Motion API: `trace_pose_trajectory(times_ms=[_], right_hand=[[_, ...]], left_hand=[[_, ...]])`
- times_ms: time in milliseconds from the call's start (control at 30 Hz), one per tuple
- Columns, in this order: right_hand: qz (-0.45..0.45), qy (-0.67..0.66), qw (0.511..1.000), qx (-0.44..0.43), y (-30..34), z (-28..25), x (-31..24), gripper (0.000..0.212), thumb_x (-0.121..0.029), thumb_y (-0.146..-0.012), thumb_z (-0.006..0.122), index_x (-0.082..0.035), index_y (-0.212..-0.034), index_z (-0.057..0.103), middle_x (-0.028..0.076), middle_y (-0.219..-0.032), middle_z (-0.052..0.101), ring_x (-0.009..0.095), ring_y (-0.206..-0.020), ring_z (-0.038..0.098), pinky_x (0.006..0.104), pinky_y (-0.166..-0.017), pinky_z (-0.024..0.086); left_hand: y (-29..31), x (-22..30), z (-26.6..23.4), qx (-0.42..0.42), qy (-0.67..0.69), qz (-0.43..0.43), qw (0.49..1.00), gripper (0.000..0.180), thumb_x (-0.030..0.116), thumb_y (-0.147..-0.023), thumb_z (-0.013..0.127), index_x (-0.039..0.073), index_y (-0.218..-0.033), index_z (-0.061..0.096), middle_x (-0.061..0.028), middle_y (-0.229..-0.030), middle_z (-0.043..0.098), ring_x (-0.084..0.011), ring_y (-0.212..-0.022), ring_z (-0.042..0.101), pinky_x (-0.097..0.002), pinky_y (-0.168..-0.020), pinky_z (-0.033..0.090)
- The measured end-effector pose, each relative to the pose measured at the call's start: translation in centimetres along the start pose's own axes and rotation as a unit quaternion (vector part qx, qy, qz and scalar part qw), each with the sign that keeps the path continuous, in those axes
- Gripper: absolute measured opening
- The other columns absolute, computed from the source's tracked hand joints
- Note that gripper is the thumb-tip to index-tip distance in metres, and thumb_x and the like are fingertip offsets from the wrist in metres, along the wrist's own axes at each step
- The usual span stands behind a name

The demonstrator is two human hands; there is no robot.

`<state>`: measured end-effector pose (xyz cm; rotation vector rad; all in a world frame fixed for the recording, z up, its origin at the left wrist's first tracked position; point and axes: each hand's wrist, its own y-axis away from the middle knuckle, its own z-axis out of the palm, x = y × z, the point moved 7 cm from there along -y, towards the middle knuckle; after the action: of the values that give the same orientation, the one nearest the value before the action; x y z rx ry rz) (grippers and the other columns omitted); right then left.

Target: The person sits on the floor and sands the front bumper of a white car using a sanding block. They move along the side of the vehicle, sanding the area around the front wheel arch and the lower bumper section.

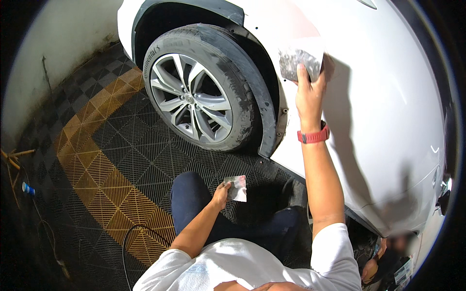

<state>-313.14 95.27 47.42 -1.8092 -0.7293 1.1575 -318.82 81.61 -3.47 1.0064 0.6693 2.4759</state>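
Up against the white car's body panel (378, 97), my right hand (311, 92) grips a flat, roughly square piece (297, 60), mottled grey and white like a smeared plate or spreader; its exact kind is unclear. The thumb lies over its face, and the other fingers are mostly hidden behind it. A pale pinkish patch (286, 22) shows on the panel just above. Low over my lap, my left hand (221, 195) pinches a smaller flat grey-and-white square (238, 189) with a little red on it, apart from the car.
A wheel (189, 99) with grey alloy spokes stands left of my right arm, under dark wheel-arch trim (262, 106) hanging loose. Black and tan floor tiles (111, 189) spread left, with a black hose (127, 242) and blue-capped container (28, 188). Another person (378, 257) is at lower right.
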Motion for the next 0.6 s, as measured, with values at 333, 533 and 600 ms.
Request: trace_pose_trajectory(times_ms=[333, 533, 600], right_hand=[[-0.032, 0.012, 0.998, -0.052, -8.5, 7.3, -2.4, 0.031, -0.014, -0.093, 0.061, 0.007, -0.117, 0.063, 0.029, -0.106, 0.072, 0.041, -0.105, 0.072, 0.0461, -0.091, 0.053], [0.084, -0.124, 0.980, -0.132, -11.2, 10.4, -3.9, 0.034, -0.008, -0.091, 0.064, 0.005, -0.122, 0.063, 0.021, -0.110, 0.073, 0.034, -0.101, 0.073, 0.0435, -0.095, 0.054], [0.069, -0.259, 0.945, -0.186, -12.5, 11.2, -5.2, 0.040, -0.002, -0.094, 0.063, -0.012, -0.133, 0.057, 0.009, -0.120, 0.066, 0.023, -0.114, 0.066, 0.0491, -0.095, 0.055]], left_hand=[[-2.9, -1.9, -1.6, -0.007, 0.028, 0.034, 0.999, 0.032, 0.022, -0.110, 0.047, 0.005, -0.134, 0.058, -0.0048, -0.116, 0.069, -0.0170, -0.099, 0.068, -0.0394, -0.091, 0.056], [-3.3, -1.6, -1.3, -0.030, 0.029, 0.045, 0.998, 0.032, 0.019, -0.110, 0.044, 0.002, -0.136, 0.054, -0.0101, -0.121, 0.068, -0.0226, -0.106, 0.069, -0.0406, -0.096, 0.057], [-3.8, -1.8, -1.8, -0.032, 0.026, 0.050, 0.998, 0.033, 0.019, -0.111, 0.043, 0.003, -0.138, 0.053, -0.0119, -0.124, 0.068, -0.0249, -0.109, 0.070, -0.0428, -0.098, 0.058]])
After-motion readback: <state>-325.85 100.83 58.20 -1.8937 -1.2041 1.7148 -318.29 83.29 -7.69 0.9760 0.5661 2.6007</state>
